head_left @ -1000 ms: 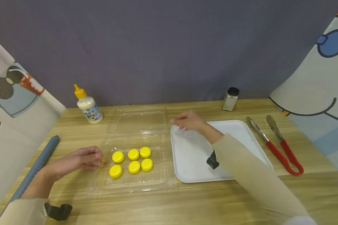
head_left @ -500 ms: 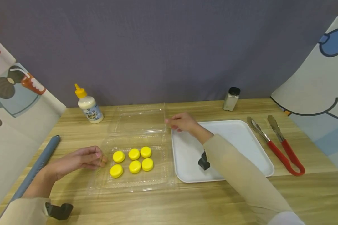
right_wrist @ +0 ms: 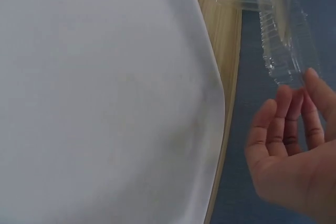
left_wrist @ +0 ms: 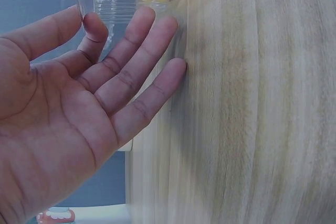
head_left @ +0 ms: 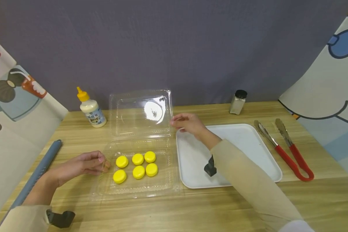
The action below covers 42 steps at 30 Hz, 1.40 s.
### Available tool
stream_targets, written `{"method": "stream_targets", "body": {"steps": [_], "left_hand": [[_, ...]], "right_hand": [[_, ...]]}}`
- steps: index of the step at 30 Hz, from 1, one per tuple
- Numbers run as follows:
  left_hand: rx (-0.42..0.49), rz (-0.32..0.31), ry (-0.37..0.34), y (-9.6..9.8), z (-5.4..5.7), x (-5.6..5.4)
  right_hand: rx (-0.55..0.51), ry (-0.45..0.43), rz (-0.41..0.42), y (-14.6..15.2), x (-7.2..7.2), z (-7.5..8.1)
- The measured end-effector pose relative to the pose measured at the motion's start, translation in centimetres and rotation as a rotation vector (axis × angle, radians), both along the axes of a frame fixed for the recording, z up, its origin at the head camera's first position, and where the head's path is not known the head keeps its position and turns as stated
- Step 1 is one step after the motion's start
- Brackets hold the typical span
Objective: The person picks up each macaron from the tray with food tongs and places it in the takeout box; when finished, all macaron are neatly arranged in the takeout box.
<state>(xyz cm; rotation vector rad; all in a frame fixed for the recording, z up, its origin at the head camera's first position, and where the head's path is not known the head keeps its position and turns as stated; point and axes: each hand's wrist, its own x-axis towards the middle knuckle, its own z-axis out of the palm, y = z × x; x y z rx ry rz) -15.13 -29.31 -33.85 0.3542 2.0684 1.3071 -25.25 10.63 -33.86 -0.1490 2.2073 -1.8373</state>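
A clear plastic clamshell container (head_left: 104,190) stands on the table with its lid (head_left: 127,103) tilted up at the back. Several round yellow macaron-like pieces (head_left: 138,172) lie in two rows in its base. At the base's left side my left hand (head_left: 82,164) pinches the rim between thumb and index finger; the other fingers extend loosely in the left wrist view. My right hand (head_left: 189,124) pinches the lid's right edge between thumb and fingertips, as the right wrist view also shows. Under the right forearm lies a white tray (head_left: 235,145).
A squeeze bottle (head_left: 92,112) with a yellow cap stands at the back left. The black-capped jar (head_left: 237,102) is at the back right. Red-handled tongs (head_left: 295,161) lie right of the tray. A grey-blue rod (head_left: 42,169) lies along the left edge.
The right hand has moved left to the lid's edge and taken hold of it. The lid has risen from lying flat to a tilt. My left hand has stayed in place.
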Motion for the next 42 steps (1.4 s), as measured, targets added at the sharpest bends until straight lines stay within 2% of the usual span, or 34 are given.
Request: {"method": "stream_targets", "body": {"steps": [7,10,19,26,35,42], "left_hand": [[0.01,0.0,-0.001,-0.1,-0.2,0.0],[0.014,-0.002,0.001,-0.1,-0.2,0.0],[0.007,0.003,0.011,0.0,-0.3,0.2],[-0.001,0.021,0.003,0.1,-0.3,0.2],[-0.044,0.039,0.016,0.4,0.0,0.6],[-0.113,0.077,-0.017,0.4,0.3,1.1]], "right_hand": [[0.121,0.195,0.05,0.4,0.0,0.5],[0.141,0.246,0.069,0.5,0.1,0.7],[0.067,0.247,0.115,0.7,0.1,1.1],[-0.049,0.211,0.123,0.7,0.2,1.5],[-0.01,0.224,0.186,1.3,0.2,2.0],[-0.021,0.276,0.206,1.4,0.4,2.3]]}}
